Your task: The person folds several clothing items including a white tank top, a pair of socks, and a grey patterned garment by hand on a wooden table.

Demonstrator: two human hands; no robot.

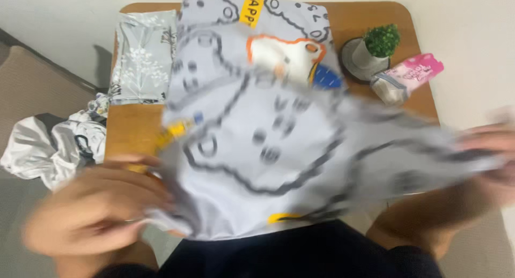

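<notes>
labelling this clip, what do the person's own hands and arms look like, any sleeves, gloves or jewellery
Both hands are bare: no gloves on the left hand or the right hand. No sleeve shows at either wrist, so the forearms look uncovered as far as they are in view. Motion blur smears both hands, so rings, a watch or other small markings cannot be told.

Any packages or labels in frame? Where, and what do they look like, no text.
Pink packet: far right of the wooden table, right of the small potted plant; flat, rectangular, pink with a grey-white end.
Yellow label patch: top edge of the pale printed cloth, far side of the table; small upright rectangle.
No screens or signs visible.
</notes>
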